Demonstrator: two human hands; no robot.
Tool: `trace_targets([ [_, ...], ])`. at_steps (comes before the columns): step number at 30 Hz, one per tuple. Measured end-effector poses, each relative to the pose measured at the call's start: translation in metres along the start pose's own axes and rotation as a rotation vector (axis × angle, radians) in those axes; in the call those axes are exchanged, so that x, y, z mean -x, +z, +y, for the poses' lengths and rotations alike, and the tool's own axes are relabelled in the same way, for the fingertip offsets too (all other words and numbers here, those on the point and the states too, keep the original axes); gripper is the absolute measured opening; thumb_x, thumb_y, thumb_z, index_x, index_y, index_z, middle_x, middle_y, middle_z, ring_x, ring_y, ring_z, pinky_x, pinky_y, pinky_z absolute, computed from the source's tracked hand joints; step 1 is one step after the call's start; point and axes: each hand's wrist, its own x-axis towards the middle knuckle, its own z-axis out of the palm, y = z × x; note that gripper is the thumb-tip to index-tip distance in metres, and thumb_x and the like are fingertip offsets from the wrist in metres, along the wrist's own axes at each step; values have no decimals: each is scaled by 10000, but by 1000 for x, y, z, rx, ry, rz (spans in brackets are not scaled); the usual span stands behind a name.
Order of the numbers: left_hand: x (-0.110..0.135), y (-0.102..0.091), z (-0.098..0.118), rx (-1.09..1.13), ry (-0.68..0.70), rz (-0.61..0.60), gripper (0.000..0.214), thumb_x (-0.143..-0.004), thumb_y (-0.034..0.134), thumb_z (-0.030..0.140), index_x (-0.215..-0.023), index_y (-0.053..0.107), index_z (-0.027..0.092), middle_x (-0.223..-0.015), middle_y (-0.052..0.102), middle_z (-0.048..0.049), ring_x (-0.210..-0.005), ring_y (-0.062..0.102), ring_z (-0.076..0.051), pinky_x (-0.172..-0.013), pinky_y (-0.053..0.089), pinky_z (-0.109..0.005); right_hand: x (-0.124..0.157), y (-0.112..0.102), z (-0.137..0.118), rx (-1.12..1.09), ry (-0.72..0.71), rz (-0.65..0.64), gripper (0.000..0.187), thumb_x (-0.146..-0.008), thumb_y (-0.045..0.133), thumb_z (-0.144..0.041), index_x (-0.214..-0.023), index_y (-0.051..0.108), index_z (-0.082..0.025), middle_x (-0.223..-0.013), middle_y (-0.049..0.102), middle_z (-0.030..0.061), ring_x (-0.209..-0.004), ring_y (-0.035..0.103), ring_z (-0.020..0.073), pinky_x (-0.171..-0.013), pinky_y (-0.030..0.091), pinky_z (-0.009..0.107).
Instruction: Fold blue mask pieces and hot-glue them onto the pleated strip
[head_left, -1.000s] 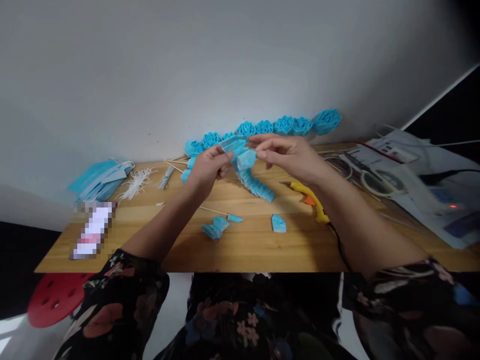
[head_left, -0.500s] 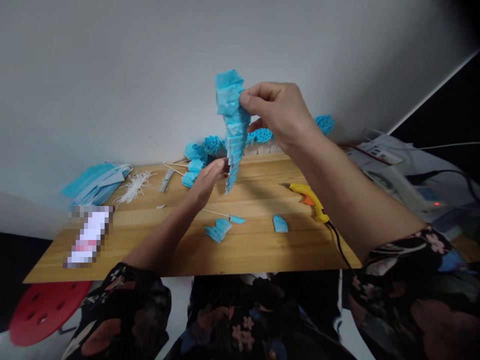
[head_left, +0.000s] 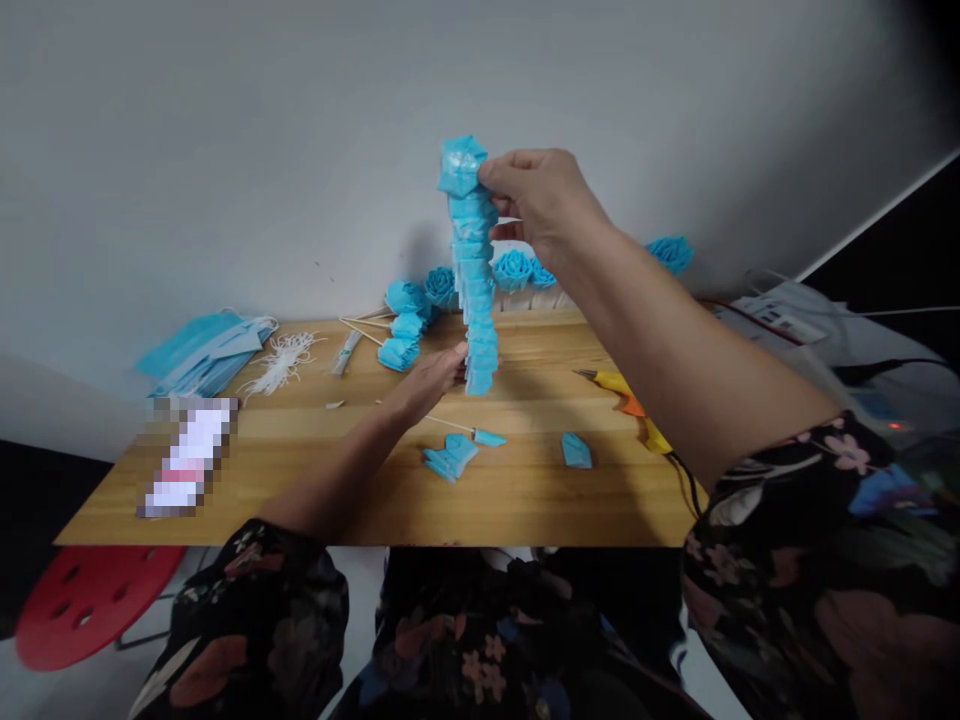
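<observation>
The right hand was raised above the bench and pinched the top end of a pleated blue strip between thumb and fingertips. The strip hung straight down from this hand, so its long axis was upright, and its lower end was just over the bench top, near the middle of the bench.

The left hand was low, on the left of that lower end, with the fingers stretched out and held together, not curled around anything. Its fingertips seemed to touch the bottom folds, but the view does not show this clearly. So the left hand was the nearer one to the free end, and the strip lay to its right and rose above it.

At the far edge stood a row of blue rosettes. A yellow glue gun lay on the right, and folded blue masks on the far left.
</observation>
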Motion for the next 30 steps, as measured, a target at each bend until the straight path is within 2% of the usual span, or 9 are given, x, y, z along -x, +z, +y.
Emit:
trace_targets([
  [4, 7, 4, 10, -51, -3, -26, 521, -742, 782, 660, -878, 750, 158, -940, 766, -119, -981, 724, -246, -941, 546, -353, -10, 0, 12, -27, 22, 9, 174, -963, 626, -160, -798, 578, -186, -589, 455, -79, -627, 469, 81, -678, 550, 255],
  [8, 3, 4, 13, -132, 16, -19, 422, -803, 752, 568, -814, 748, 145, -845, 741, -79, -831, 685, -183, -849, 529, -296, -15, 1, 20, -44, 47, -4, 151, -985, 623, -184, -839, 586, -185, -597, 468, -94, -614, 481, 71, -700, 541, 264],
  [12, -9, 4, 11, -160, 29, -29, 354, -796, 781, 476, -745, 717, 131, -721, 682, -32, -709, 611, -125, -755, 496, -246, -15, 6, 23, -102, 114, -40, 121, -1009, 614, -206, -892, 598, -181, -747, 646, -53, -737, 628, 83, -722, 522, 248],
  [15, -20, 6, 8, -122, -13, 39, 306, -814, 781, 401, -698, 687, 134, -663, 653, -13, -631, 579, -99, -674, 477, -218, -19, 8, 33, -155, 152, -69, 136, -989, 658, -258, -880, 607, -194, -815, 706, -19, -815, 679, 113, -757, 545, 260],
  [19, -34, 4, 3, -68, -42, 177, 244, -852, 750, 305, -698, 673, 133, -645, 647, -5, -605, 592, -92, -635, 479, -200, -20, 2, 51, -189, 53, -39, 247, -877, 773, -413, -843, 615, -226, -943, 737, 19, -932, 699, 158, -773, 565, 285],
  [21, -40, 1, 2, -39, -12, 239, 176, -861, 737, 281, -778, 708, 129, -693, 675, -10, -637, 620, -99, -663, 507, -209, -10, -7, 57, -162, -21, -29, 316, -838, 779, -519, -862, 623, -246, -982, 736, 24, -991, 695, 179, -769, 564, 294],
  [23, -45, -3, 2, -5, 39, 288, 159, -859, 743, 288, -846, 727, 130, -741, 696, -12, -672, 638, -105, -694, 532, -224, 8, -16, 63, -136, -42, -16, 373, -795, 780, -591, -866, 624, -260, -949, 722, 20, -953, 689, 182, -723, 561, 286],
  [27, -48, -10, 3, 38, 119, 380, 206, -868, 752, 338, -814, 698, 147, -743, 682, -5, -680, 639, -111, -678, 539, -228, 55, -32, 84, -161, 20, 2, 453, -646, 871, -607, -801, 644, -247, -769, 648, -5, -717, 615, 141, -619, 527, 269],
  [30, -46, -12, 1, 20, 159, 394, 199, -883, 737, 336, -813, 700, 153, -719, 668, -3, -671, 633, -111, -628, 521, -208, 82, -39, 106, -121, 105, -15, 455, -586, 904, -598, -734, 685, -228, -670, 617, -16, -602, 547, 121, -582, 498, 276],
])
